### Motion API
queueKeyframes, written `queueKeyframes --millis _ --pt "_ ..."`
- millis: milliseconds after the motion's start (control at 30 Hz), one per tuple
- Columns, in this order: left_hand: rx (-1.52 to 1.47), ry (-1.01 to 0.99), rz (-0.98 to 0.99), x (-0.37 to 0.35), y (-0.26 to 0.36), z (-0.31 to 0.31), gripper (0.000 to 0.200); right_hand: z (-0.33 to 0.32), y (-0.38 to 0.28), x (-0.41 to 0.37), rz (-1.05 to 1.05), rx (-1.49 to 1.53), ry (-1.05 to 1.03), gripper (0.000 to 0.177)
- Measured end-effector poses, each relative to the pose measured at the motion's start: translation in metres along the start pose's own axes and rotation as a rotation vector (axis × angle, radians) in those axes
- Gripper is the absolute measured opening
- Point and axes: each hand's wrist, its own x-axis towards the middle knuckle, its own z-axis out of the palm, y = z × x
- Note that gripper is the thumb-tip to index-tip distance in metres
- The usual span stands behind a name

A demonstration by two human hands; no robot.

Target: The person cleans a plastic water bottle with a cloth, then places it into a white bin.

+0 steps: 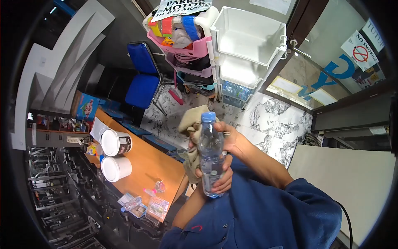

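A clear plastic bottle (210, 154) with a blue cap stands nearly upright in front of my chest. My left hand (220, 181) is closed around its lower part, fingers wrapped across the front. My right hand (227, 136) is closed on a beige cloth (191, 120) and presses it against the back and side of the bottle's upper half. The cloth hangs down behind the bottle, partly hidden by it. Most of my right fingers are behind the bottle and cloth.
An orange-brown table (145, 166) at left bears two white buckets (112, 169) and small plastic bottles (159, 186). A blue chair (143, 89), a white drawer rack (244, 54) and a pink basket (178, 47) stand ahead. A glass door (323, 58) is at right.
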Motion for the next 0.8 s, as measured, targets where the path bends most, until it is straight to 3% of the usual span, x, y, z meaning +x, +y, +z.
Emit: queueKeyframes --millis 33,133,200,267,300,333,400,433,467,500,533,567,633,667,700,767,800 --pt "0.099 0.157 0.035 -0.007 -0.005 0.007 0.076 0.002 -0.002 -0.004 0.022 0.090 0.021 0.064" --pt "0.440 0.605 0.038 -0.008 0.000 0.033 0.079 0.024 -0.023 -0.022 -0.145 -0.142 0.164 0.061" --pt "0.741 0.936 0.050 -0.008 -0.002 0.042 0.075 0.051 -0.031 -0.033 -0.256 -0.438 0.452 0.057" --pt "1.137 1.178 0.004 -0.012 -0.001 0.041 0.062 0.061 -0.040 -0.032 -0.382 -0.863 0.380 0.057" --pt "1.291 1.265 -0.003 -0.011 -0.002 0.037 0.061 0.066 -0.030 -0.031 -0.475 -0.940 0.529 0.040" --pt "1.445 1.346 -0.014 -0.013 -0.002 0.033 0.060 0.064 -0.023 -0.034 -0.407 -1.056 0.613 0.034" --pt "1.783 1.440 0.045 -0.020 -0.005 0.018 0.063 0.049 -0.012 -0.044 -0.270 -1.289 0.791 0.025" --pt "1.914 1.497 0.077 -0.005 -0.010 0.022 0.066 0.032 0.002 -0.044 -0.366 -1.390 0.806 0.022" --pt "2.047 1.552 0.112 0.009 -0.016 0.025 0.069 0.038 0.010 -0.038 -0.629 -1.731 0.753 0.022" --pt "2.142 1.626 0.101 0.015 -0.024 0.027 0.076 0.035 0.018 -0.040 -0.599 -1.828 0.765 0.022" --pt "2.153 1.695 0.021 0.011 -0.025 0.026 0.076 0.032 0.028 -0.044 -0.566 -1.923 0.776 0.023" --pt "2.161 1.763 -0.061 0.004 -0.025 0.024 0.076 0.033 0.038 -0.052 -0.378 -1.858 0.764 0.030" --pt "2.116 1.860 -0.154 -0.001 -0.026 0.027 0.075 0.040 0.053 -0.053 -0.527 -2.078 0.694 0.031" --pt "2.154 1.821 -0.120 -0.003 -0.027 0.029 0.075 0.043 0.057 -0.052 -0.603 -2.188 0.649 0.032" --pt "2.191 1.782 -0.083 -0.004 -0.027 0.030 0.076 0.046 0.057 -0.055 -0.484 -2.131 0.565 0.033" --pt "2.209 1.731 -0.036 -0.011 -0.026 0.032 0.073 0.059 0.058 -0.052 -0.550 -2.216 0.526 0.035" --pt "2.413 1.598 0.016 -0.017 -0.025 0.030 0.072 0.065 0.057 -0.050 -0.585 -2.258 0.506 0.037"
